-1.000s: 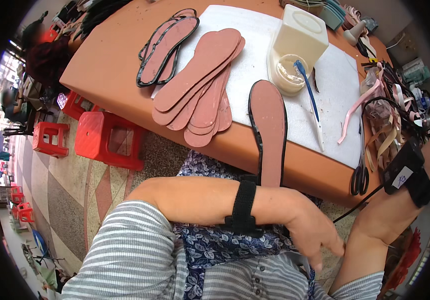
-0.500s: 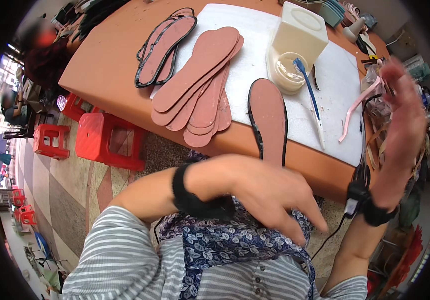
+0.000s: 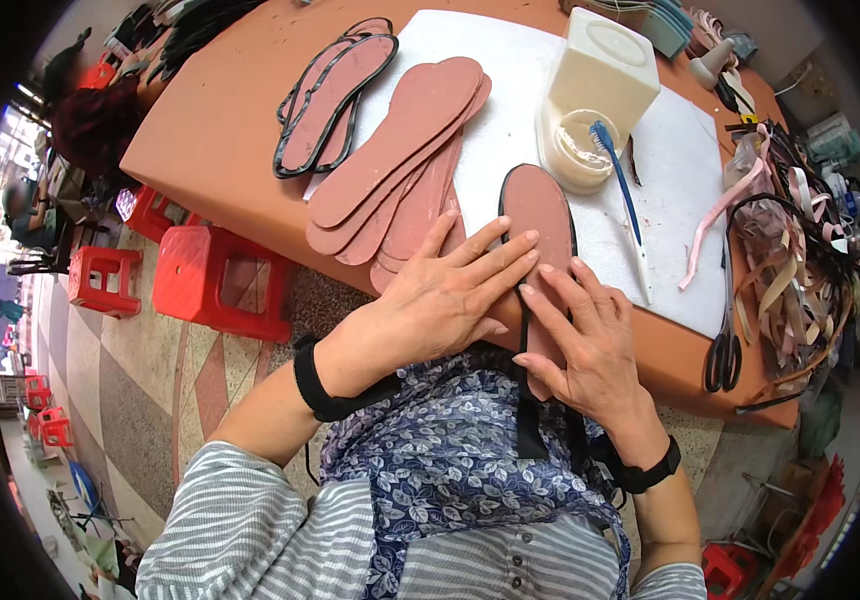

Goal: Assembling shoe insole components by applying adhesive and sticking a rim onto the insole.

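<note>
Left hand point(image 3: 428, 305) and right hand point(image 3: 590, 345), fingers spread, touch a flat, round-ended pink insole point(image 3: 540, 205) edged in black.

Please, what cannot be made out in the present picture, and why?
Head view: parts of the black-edged insole, covered by left hand and right hand.
Head view: near end of the insole stack, partly behind left hand.
Head view: right sleeve, cut off by lower edge.
</note>
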Demonstrator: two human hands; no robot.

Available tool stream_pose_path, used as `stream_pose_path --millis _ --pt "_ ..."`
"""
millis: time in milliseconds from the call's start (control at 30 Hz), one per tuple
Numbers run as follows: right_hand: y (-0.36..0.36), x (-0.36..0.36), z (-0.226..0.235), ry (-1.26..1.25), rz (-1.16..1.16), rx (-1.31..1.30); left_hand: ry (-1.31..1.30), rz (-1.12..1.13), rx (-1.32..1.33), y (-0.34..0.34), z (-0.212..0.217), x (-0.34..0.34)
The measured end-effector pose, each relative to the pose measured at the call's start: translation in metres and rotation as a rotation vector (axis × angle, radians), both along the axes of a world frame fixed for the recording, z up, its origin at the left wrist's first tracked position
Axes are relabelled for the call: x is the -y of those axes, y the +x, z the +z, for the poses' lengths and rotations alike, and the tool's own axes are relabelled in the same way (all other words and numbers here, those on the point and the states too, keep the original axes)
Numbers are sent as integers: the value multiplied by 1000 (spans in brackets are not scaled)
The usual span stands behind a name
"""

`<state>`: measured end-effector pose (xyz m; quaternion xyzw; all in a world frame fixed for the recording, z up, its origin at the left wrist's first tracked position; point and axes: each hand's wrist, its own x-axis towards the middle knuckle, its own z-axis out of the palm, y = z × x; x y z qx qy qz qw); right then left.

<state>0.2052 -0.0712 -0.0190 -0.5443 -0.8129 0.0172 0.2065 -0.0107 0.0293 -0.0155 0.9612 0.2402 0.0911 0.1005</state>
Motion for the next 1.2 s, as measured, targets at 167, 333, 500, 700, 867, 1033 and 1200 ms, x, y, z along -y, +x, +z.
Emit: stream_pose_path --millis 167,333,500,700,867,1033,1200 --pt "4 6 -6 -17 44 64 73 30 -49 1 -3 5" --pt "10 14 -6 -19 80 5 19 34 12 2 -1 4" --pt "14 15 -5 -50 -72 -91 -191 92 279 13 3 -21" --pt "16 15 -11 0 -39 -60 -199 273 451 37 9 -50" --pt "16 16 -16 75 -18 -33 -923 341 828 47 21 -57" --pt "15 18 -1 116 -13 -244 -1353 300 1018 39 32 -42" --pt "3 3 41 183 -98 -479 -1329 162 984 31 39 -23"
